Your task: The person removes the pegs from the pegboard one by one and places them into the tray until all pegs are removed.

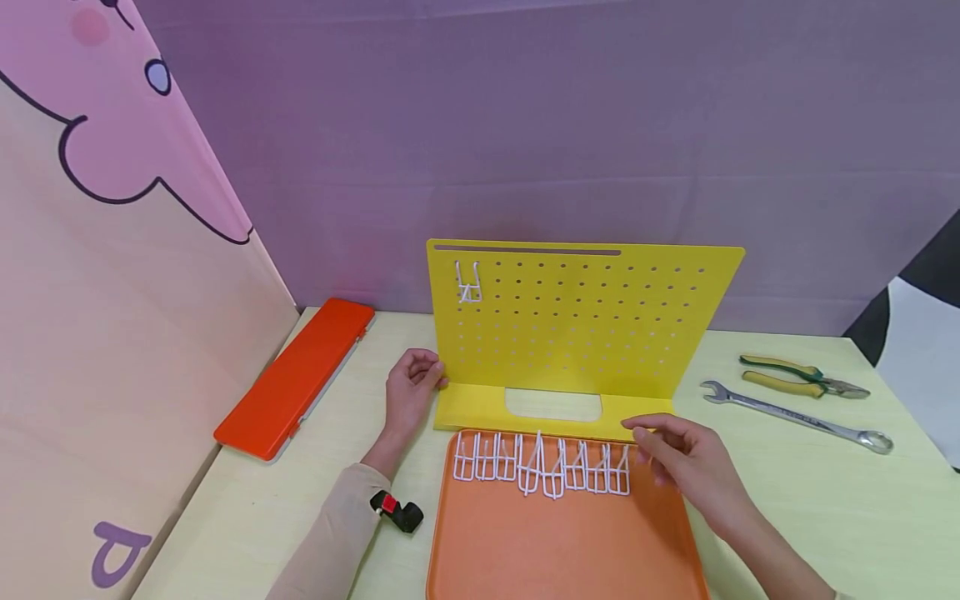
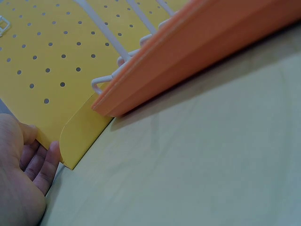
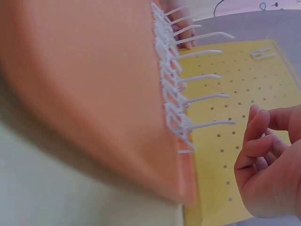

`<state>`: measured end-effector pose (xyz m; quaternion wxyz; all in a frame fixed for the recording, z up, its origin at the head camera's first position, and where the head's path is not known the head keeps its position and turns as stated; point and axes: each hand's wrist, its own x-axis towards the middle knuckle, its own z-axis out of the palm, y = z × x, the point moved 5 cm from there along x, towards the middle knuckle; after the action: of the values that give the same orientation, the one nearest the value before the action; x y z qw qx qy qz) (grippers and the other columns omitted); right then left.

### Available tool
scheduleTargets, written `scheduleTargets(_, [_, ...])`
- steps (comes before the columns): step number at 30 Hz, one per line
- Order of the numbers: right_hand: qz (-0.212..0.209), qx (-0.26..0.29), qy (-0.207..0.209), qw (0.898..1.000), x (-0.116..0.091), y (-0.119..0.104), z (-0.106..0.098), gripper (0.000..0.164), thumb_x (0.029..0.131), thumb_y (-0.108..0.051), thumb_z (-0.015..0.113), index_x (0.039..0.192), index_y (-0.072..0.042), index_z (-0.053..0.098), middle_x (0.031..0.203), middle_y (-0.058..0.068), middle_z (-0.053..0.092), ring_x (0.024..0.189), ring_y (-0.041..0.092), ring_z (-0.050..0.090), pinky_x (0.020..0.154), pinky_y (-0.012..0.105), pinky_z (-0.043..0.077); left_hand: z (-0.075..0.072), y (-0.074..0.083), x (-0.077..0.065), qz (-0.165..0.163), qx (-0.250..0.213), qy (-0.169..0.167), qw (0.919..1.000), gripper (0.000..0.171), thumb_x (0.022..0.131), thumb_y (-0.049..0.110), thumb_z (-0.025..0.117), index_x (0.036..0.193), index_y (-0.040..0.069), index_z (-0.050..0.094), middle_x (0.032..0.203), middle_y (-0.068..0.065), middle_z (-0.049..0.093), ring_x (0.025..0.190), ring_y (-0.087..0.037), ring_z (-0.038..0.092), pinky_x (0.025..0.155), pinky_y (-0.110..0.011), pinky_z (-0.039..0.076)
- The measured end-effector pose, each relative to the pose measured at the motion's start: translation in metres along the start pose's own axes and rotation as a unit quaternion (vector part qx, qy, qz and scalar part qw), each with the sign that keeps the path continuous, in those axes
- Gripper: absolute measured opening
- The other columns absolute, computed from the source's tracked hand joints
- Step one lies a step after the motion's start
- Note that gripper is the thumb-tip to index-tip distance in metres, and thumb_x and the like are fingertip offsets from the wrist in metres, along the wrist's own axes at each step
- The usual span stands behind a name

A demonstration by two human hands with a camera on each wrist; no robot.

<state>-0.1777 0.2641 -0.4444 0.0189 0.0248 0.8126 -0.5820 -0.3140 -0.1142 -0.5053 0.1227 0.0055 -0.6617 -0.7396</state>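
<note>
A yellow pegboard (image 1: 570, 333) stands upright on its base flange behind an orange tray (image 1: 562, 542). At its lower left edge my left hand (image 1: 412, 383) grips the board, with fingertips (image 2: 52, 157) at the side edge. One white wire hook (image 1: 468, 283) hangs in the upper left holes. Several more white wire hooks (image 1: 528, 467) lie in a row along the tray's back rim, their prongs pointing up. My right hand (image 1: 686, 462) hovers by the right end of that row, over the tray's back right corner. Its fingers are loosely bent and hold nothing.
A long red case (image 1: 300, 375) lies on the table at the left. Pliers with yellow-green handles (image 1: 787, 383) and a combination wrench (image 1: 798, 417) lie at the right. A purple cloth backdrop (image 1: 555, 125) rises behind the board.
</note>
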Motion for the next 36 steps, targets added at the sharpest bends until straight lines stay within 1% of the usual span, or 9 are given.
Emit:
scheduleTargets(3, [-0.025, 0.007, -0.001, 1.000, 0.002, -0.009, -0.001, 0.023, 0.112, -0.017, 0.070, 0.127, -0.001, 0.077, 0.080, 0.002, 0.068, 0.058, 0.014, 0.057, 0.048, 0.026, 0.048, 0.000, 0.000, 0.000, -0.001, 0.001, 0.000, 1.0000, 0.013, 0.104, -0.008, 0.072, 0.106, 0.005, 0.068, 0.095, -0.014, 0.070, 0.081, -0.025, 0.069, 0.071, -0.023, 0.067])
scheduleTargets(6, [-0.038, 0.015, -0.002, 0.999, 0.004, -0.019, 0.001, 0.019, 0.111, -0.017, 0.072, 0.123, -0.005, 0.079, 0.080, 0.002, 0.069, 0.059, 0.013, 0.056, 0.048, 0.025, 0.047, 0.000, -0.001, 0.000, -0.003, 0.002, -0.001, 1.0000, 0.012, 0.104, -0.007, 0.072, 0.106, 0.004, 0.068, 0.096, -0.014, 0.071, 0.082, -0.024, 0.069, 0.072, -0.023, 0.067])
scheduleTargets(12, [-0.074, 0.027, -0.016, 0.997, 0.006, -0.041, 0.016, 0.021, 0.109, -0.012, 0.072, 0.125, 0.002, 0.077, 0.080, 0.002, 0.069, 0.058, 0.018, 0.057, 0.051, 0.027, 0.052, -0.001, -0.001, 0.000, -0.008, 0.007, -0.001, 0.9999, 0.012, 0.105, -0.007, 0.072, 0.106, 0.004, 0.068, 0.097, -0.016, 0.071, 0.082, -0.023, 0.069, 0.072, -0.023, 0.067])
scheduleTargets(15, [-0.093, 0.025, -0.028, 0.995, 0.007, -0.052, 0.025, 0.020, 0.109, -0.011, 0.072, 0.124, 0.001, 0.078, 0.081, 0.003, 0.070, 0.057, 0.021, 0.058, 0.054, 0.029, 0.057, 0.000, 0.001, -0.001, -0.009, 0.011, 0.001, 0.9999, 0.012, 0.104, -0.007, 0.072, 0.107, 0.004, 0.067, 0.098, -0.016, 0.071, 0.082, -0.023, 0.069, 0.072, -0.023, 0.067])
scheduleTargets(17, [-0.102, 0.022, -0.035, 0.994, 0.008, -0.060, 0.032, 0.019, 0.109, -0.011, 0.073, 0.124, 0.001, 0.078, 0.081, 0.002, 0.071, 0.057, 0.022, 0.058, 0.054, 0.029, 0.057, 0.000, 0.002, -0.001, -0.011, 0.011, 0.004, 0.9999, 0.011, 0.105, -0.007, 0.072, 0.106, 0.003, 0.067, 0.098, -0.016, 0.071, 0.082, -0.023, 0.069, 0.072, -0.023, 0.067])
scheduleTargets(19, [-0.110, 0.022, -0.044, 0.993, 0.010, -0.068, 0.039, 0.019, 0.109, -0.011, 0.073, 0.124, 0.001, 0.077, 0.081, 0.003, 0.071, 0.057, 0.023, 0.058, 0.053, 0.029, 0.055, 0.001, 0.003, -0.002, -0.011, 0.014, 0.004, 0.9998, 0.011, 0.105, -0.007, 0.072, 0.107, 0.003, 0.067, 0.098, -0.017, 0.071, 0.082, -0.023, 0.069, 0.073, -0.023, 0.067])
scheduleTargets(22, [-0.124, 0.021, -0.053, 0.991, 0.014, -0.078, 0.049, 0.020, 0.109, -0.011, 0.073, 0.123, 0.001, 0.077, 0.081, 0.004, 0.071, 0.057, 0.025, 0.057, 0.048, 0.028, 0.048, 0.000, 0.004, -0.002, -0.010, 0.013, 0.005, 0.9998, 0.012, 0.105, -0.007, 0.071, 0.106, 0.004, 0.067, 0.098, -0.018, 0.072, 0.082, -0.022, 0.069, 0.073, -0.023, 0.067])
scheduleTargets(28, [-0.143, 0.032, -0.065, 0.987, 0.022, -0.095, 0.070, 0.017, 0.109, -0.010, 0.072, 0.123, -0.001, 0.078, 0.081, 0.007, 0.070, 0.058, 0.021, 0.057, 0.045, 0.028, 0.039, 0.000, 0.003, -0.002, -0.008, 0.012, 0.001, 0.9999, 0.013, 0.104, -0.007, 0.072, 0.106, 0.005, 0.067, 0.098, -0.017, 0.072, 0.081, -0.021, 0.069, 0.073, -0.023, 0.067])
scheduleTargets(36, [-0.168, 0.058, -0.074, 0.981, 0.036, -0.123, 0.096, 0.018, 0.108, -0.010, 0.073, 0.123, -0.001, 0.079, 0.080, 0.003, 0.071, 0.057, 0.019, 0.058, 0.050, 0.025, 0.042, 0.001, 0.003, -0.002, -0.015, 0.023, 0.000, 0.9996, 0.010, 0.106, -0.005, 0.072, 0.108, 0.004, 0.066, 0.098, -0.013, 0.071, 0.083, -0.023, 0.069, 0.074, -0.024, 0.068])
